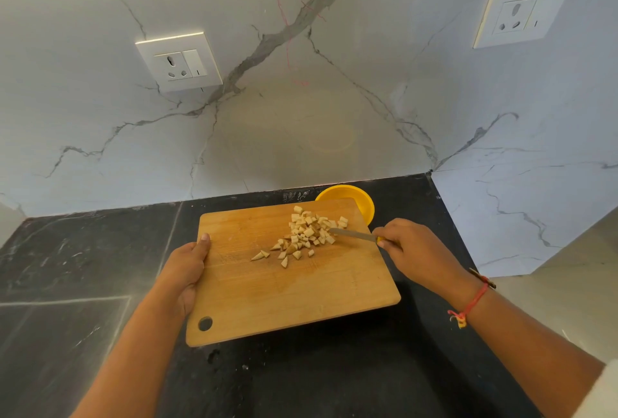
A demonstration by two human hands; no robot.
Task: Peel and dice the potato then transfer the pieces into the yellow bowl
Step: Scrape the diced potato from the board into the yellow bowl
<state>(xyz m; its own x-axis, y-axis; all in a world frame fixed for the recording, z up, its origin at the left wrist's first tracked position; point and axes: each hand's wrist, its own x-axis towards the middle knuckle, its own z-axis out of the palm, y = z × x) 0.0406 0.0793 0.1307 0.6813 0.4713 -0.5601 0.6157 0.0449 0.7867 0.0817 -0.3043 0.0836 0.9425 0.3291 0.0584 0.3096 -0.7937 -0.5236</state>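
A wooden cutting board (pixel 301 297) is lifted off the black counter, and its far right corner lies over the yellow bowl (pixel 363 201). A heap of diced potato pieces (pixel 306 233) sits on the far half of the board, close to that corner. My left hand (pixel 185 270) grips the board's left edge with the thumb on top. My right hand (pixel 409 248) holds a knife (pixel 354 234) by the handle. Its blade lies flat and points left, with the tip against the right side of the potato heap. The inside of the bowl is mostly hidden by the board.
The black stone counter (pixel 83 267) ends at a white marble wall behind, which turns a corner at the right. Two wall sockets (pixel 180 61) (pixel 523 12) are set in the marble. The counter's right edge drops to a pale floor (pixel 568 283).
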